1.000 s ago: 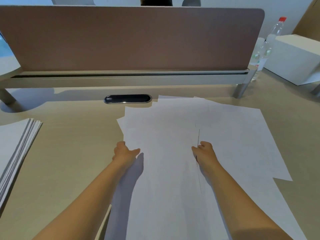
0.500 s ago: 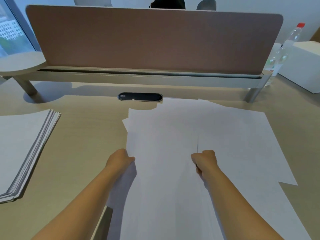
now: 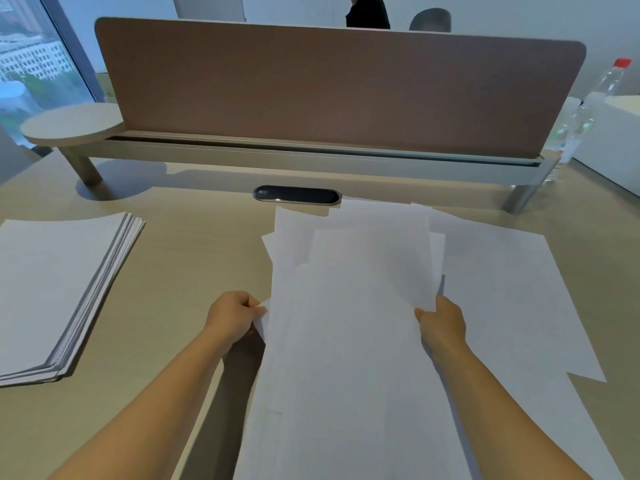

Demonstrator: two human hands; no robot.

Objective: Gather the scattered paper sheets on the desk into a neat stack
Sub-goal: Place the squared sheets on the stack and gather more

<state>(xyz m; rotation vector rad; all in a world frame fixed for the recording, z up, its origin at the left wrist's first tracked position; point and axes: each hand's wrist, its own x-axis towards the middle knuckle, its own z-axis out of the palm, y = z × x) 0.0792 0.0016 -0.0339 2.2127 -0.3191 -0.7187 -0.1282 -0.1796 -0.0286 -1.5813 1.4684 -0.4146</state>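
Several loose white paper sheets point(image 3: 349, 306) lie overlapping in the middle of the desk, fanned unevenly at their far ends. My left hand point(image 3: 232, 315) grips their left edge with closed fingers. On the right edge, my right hand point(image 3: 441, 320) pinches the sheets, which lift slightly off the desk there. More single sheets point(image 3: 512, 289) lie flat under and to the right of the held bunch. A neat stack of white paper point(image 3: 55, 289) rests at the left of the desk, apart from both hands.
A brown divider panel point(image 3: 329, 88) on a raised rail closes the far side. A black cable grommet point(image 3: 296, 195) sits just beyond the sheets. A clear bottle point(image 3: 585, 112) and a white box point(image 3: 613, 140) stand far right. The desk's near edge runs under my left forearm.
Both hands have closed on the sheets' side edges and moved apart, the right edge now lifted. The camera has turned left, showing more of the left stack.
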